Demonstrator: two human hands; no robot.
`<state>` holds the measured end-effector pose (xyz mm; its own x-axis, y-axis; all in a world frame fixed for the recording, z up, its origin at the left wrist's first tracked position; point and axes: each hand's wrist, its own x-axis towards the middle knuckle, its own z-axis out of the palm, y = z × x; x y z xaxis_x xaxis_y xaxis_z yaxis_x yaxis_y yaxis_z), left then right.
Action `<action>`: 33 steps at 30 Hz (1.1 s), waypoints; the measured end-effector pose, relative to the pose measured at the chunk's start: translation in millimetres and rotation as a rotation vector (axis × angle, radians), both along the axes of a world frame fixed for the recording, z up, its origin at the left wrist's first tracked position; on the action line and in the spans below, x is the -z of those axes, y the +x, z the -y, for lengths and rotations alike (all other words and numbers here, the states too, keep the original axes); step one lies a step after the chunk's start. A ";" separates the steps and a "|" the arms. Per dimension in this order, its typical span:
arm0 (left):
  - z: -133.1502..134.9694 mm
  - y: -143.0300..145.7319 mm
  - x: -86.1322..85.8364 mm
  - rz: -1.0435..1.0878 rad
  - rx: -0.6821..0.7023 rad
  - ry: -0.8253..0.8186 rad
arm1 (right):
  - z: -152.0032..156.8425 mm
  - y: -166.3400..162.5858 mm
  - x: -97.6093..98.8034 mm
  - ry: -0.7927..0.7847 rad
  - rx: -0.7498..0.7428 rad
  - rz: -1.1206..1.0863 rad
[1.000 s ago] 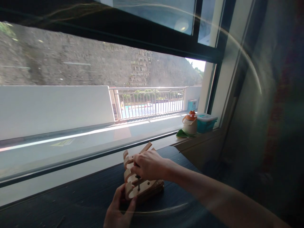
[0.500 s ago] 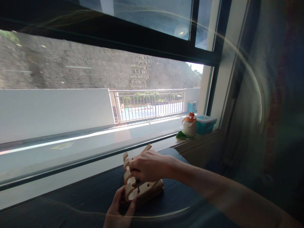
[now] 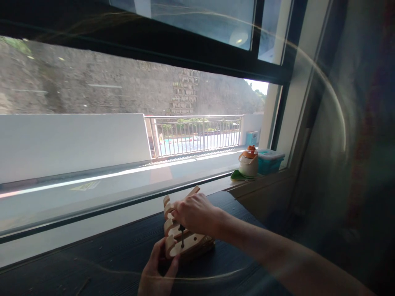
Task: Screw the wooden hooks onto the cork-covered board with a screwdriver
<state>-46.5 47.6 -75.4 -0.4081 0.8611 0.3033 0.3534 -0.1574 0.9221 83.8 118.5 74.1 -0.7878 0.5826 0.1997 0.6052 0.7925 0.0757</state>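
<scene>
A pale wooden piece with several slats and curled ends rests at a slant on the dark table. My left hand grips its near corner, thumb on one side and fingers on the other. Above it, my right hand is closed around what looks like a screwdriver. Its dark shaft points down and meets the nearest slat at a hole; the handle is mostly hidden in my fist. Another round hole shows farther right on that slat. My right hand and forearm cover part of the far slats.
The dark tabletop runs along a large window. On the sill at the right stand a white bottle with an orange top, a teal box with a pale lid and a flat green item. A thin stick lies at the near left.
My right hand has risen slightly off the wood, and more of the screwdriver's shaft shows below it. My left hand keeps its hold. The whole view has shifted a little.
</scene>
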 end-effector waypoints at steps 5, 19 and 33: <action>0.9 0.0 -0.3 -0.018 -0.019 0.001 | 5.6 7.9 -9.1 0.000 -0.092 0.030; -1.7 -3.0 7.1 -0.062 -0.048 -0.022 | 0.3 -0.9 10.2 -0.032 0.044 -0.039; 0.0 -3.8 9.2 -0.048 -0.029 0.018 | 1.7 17.4 -6.4 -0.100 -0.285 0.029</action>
